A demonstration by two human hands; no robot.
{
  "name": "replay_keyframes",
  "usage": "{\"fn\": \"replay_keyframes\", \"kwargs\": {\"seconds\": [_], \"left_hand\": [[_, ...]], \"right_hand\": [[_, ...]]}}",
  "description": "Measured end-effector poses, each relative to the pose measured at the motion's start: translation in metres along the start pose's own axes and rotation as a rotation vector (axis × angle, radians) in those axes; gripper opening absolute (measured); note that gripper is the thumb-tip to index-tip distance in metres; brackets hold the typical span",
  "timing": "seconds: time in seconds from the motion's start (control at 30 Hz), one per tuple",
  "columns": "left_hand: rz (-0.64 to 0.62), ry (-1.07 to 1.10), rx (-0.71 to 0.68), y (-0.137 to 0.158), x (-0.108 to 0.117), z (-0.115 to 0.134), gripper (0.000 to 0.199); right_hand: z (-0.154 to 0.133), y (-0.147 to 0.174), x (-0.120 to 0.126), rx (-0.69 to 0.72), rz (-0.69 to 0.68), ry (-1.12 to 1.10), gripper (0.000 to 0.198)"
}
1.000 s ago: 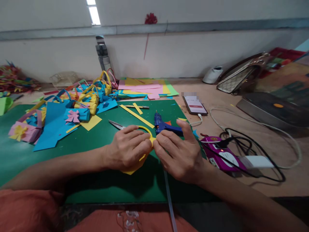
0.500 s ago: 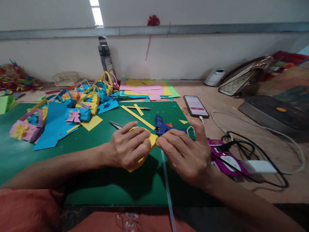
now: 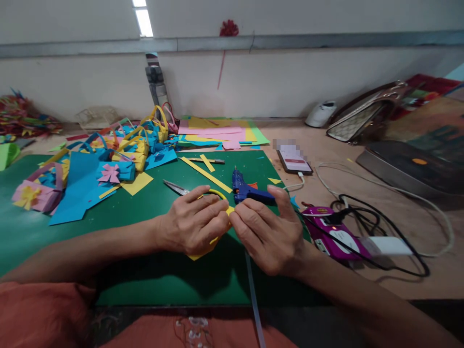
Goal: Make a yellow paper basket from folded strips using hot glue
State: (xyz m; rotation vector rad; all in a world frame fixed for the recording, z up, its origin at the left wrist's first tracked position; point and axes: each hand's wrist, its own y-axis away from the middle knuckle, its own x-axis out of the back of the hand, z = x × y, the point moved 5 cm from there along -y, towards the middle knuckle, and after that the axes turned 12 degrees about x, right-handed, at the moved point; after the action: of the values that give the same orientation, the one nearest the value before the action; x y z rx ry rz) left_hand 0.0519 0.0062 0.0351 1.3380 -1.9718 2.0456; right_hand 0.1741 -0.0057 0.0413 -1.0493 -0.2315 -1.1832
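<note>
Between my two hands is a piece of folded yellow paper [image 3: 198, 256], mostly covered by the fingers. My left hand [image 3: 195, 217] is closed around it from the left. From the right, the fingertips of my right hand [image 3: 270, 232] pinch its corner, knuckles almost touching the left hand, thumb raised. Just beyond lies a blue glue gun [image 3: 250, 191] on the green mat [image 3: 145, 270]. Scissors [image 3: 176, 187] with a yellow handle rest behind my left hand, partly hidden. A translucent glue stick [image 3: 253, 290] runs from under my right hand towards my lap.
Small paper baskets [image 3: 132, 150] and blue paper [image 3: 74, 188] fill the left side. Coloured sheets [image 3: 217, 133] lie at the back, with yellow strips [image 3: 206, 175] and a cutter nearby. On the right are a phone [image 3: 293, 157], a purple power strip [image 3: 333, 234], cables and bags.
My right hand has moved left and closed in on my left hand, covering the paper's right corner. More of the scissors' yellow handle and the glue gun shows.
</note>
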Motion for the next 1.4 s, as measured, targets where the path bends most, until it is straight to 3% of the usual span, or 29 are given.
{"fn": "replay_keyframes", "kwargs": {"seconds": [0.23, 0.5, 0.9, 1.2, 1.4], "left_hand": [[-0.026, 0.056, 0.047, -0.003, 0.0, -0.006, 0.008], [0.002, 0.031, 0.006, -0.001, 0.0, -0.007, 0.005], [0.008, 0.014, 0.01, -0.001, 0.002, -0.009, 0.018], [0.004, -0.153, 0.065, 0.0, 0.004, -0.048, 0.015], [0.033, -0.274, 0.097, -0.004, 0.007, -0.063, 0.012]], "right_hand": [[0.01, 0.001, -0.002, -0.076, -0.007, -0.038, 0.021], [0.015, 0.006, -0.003, -0.184, 0.029, -0.034, 0.007], [0.005, 0.005, -0.007, -0.022, 0.108, -0.021, 0.02], [0.006, 0.007, 0.003, 0.012, 0.125, 0.14, 0.022], [0.006, 0.004, 0.007, 0.017, 0.041, 0.169, 0.018]]}}
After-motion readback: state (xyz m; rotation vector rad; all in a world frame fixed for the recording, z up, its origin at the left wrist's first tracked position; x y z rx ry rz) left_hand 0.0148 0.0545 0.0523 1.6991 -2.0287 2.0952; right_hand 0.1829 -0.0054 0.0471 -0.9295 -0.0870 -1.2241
